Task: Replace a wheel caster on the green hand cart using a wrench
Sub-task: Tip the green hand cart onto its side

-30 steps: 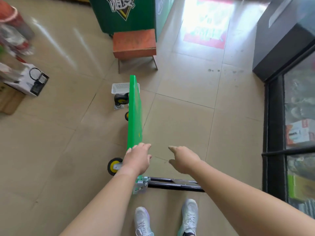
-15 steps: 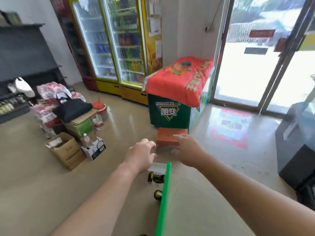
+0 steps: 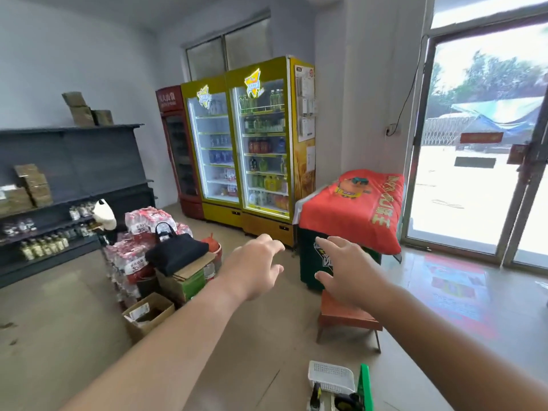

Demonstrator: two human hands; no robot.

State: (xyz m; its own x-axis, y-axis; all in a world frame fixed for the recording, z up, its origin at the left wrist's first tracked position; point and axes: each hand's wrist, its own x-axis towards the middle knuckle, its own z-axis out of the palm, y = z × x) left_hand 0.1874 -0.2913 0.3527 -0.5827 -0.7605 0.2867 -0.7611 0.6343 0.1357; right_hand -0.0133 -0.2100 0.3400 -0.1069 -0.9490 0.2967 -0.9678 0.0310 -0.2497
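Note:
Only the far end of the green hand cart shows, standing on edge at the bottom of the view. A black and yellow caster wheel sits against its left side, with a second caster beside it. A white plastic basket stands on the floor just behind them. My left hand and my right hand are both stretched out in the air well above the cart, fingers spread and holding nothing. No wrench is visible.
An orange stool stands beyond the cart, in front of a green chest freezer under a red cloth. Cardboard boxes and packs of bottled water are piled on the left. Drink fridges line the back wall; glass doors at right.
The view has swung up from the floor to the room. My left hand has left the cart's edge; both hands have risen into the air and spread their fingers.

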